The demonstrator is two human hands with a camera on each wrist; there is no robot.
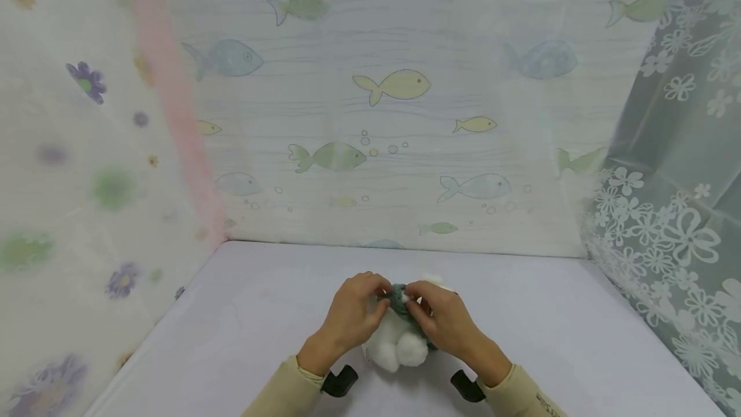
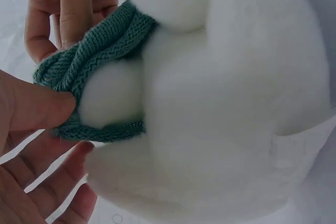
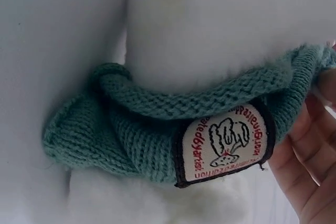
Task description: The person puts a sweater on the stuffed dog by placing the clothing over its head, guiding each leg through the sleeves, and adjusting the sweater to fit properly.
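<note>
A white plush toy (image 1: 396,343) lies on the table in front of me, with a teal knitted piece (image 1: 398,296) wrapped around it. My left hand (image 1: 377,292) pinches the knit from the left, and its thumb (image 2: 39,109) presses the knit's folded edge (image 2: 92,59). My right hand (image 1: 414,297) pinches the same knit from the right. In the left wrist view the right hand's fingers (image 2: 73,11) curl behind the knit. The right wrist view shows the bunched knit (image 3: 131,129) with a sewn label (image 3: 223,142) against the white plush (image 3: 210,24), and my right hand's fingers (image 3: 310,150) at its right end.
The pale table (image 1: 243,327) is walled in by a fish-print curtain (image 1: 393,114) at the back, a flowered sheet (image 1: 81,179) on the left and a lace curtain (image 1: 671,211) on the right. Black wrist camera mounts (image 1: 341,381) sit by my sleeves.
</note>
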